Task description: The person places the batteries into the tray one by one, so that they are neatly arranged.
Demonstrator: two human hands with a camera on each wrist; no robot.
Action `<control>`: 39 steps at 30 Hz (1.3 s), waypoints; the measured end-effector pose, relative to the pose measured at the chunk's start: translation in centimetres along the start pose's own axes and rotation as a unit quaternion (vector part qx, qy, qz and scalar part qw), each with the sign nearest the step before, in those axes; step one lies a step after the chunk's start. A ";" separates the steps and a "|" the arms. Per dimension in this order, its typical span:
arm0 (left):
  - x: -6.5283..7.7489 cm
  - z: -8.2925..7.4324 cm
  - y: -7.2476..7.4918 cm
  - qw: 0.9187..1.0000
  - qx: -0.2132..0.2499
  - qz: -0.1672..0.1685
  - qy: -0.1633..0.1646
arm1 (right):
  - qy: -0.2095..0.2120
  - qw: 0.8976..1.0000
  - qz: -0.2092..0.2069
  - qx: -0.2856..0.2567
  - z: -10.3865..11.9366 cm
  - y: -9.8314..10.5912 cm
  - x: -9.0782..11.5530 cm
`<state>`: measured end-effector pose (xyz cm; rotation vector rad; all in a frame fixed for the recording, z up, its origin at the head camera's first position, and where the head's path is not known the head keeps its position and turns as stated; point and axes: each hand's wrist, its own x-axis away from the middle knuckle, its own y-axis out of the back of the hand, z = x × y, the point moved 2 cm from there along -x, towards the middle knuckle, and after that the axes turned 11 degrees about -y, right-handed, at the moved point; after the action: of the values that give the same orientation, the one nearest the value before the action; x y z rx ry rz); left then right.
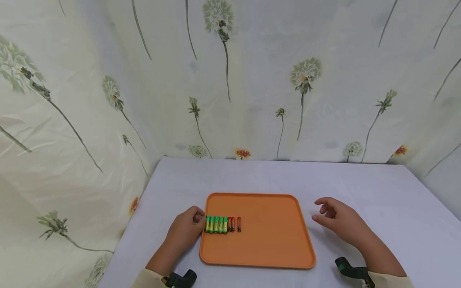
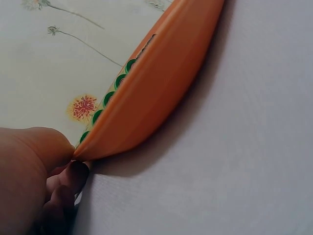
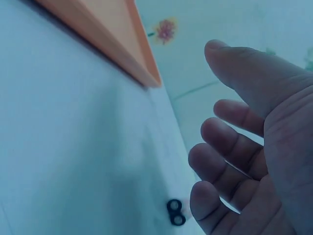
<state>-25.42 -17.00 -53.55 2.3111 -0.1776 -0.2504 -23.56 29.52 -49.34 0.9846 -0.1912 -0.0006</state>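
An orange tray (image 1: 266, 232) lies on the white-covered table. My left hand (image 1: 185, 229) is at its left side, and in the left wrist view the thumb (image 2: 51, 147) and a finger pinch the tray's rim (image 2: 146, 112). Inside, along that side, several green batteries (image 1: 216, 225) stand in a row touching one another. Two red batteries (image 1: 231, 224) adjoin them, and one more red battery (image 1: 239, 224) sits slightly apart to the right. My right hand (image 1: 340, 220) hovers right of the tray, fingers loosely bent, holding nothing.
In the right wrist view, a small dark object with two round ends (image 3: 176, 212) shows beyond the fingertips; its kind is unclear. A flower-printed curtain (image 1: 252, 80) hangs behind and left of the table (image 1: 360, 180). Black wrist devices (image 1: 354, 272) sit at both sleeves.
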 end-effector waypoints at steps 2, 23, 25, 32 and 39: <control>0.0 0.0 -0.2 1.000 0.000 0.002 0.003 | -0.013 1.000 -0.004 0.008 -0.8 0.3 0.1; -0.1 -0.1 0.2 1.000 -0.007 -0.011 -0.012 | -0.066 0.997 0.025 -0.003 -6.8 1.2 -0.6; -0.1 -0.1 0.2 1.000 -0.007 -0.010 -0.011 | -0.069 0.997 0.024 0.000 -6.7 1.1 -0.6; -0.1 -0.1 0.1 1.000 -0.004 -0.012 -0.008 | -0.070 0.997 0.023 0.019 -6.8 1.0 -0.8; 0.1 -0.2 -0.1 1.000 -0.009 -0.010 -0.007 | -0.077 0.996 0.023 0.032 -7.1 1.0 -1.0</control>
<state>-25.23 -16.81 -53.53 2.2949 -0.1597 -0.2767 -23.48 36.06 -52.48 1.0435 -0.3580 -0.0283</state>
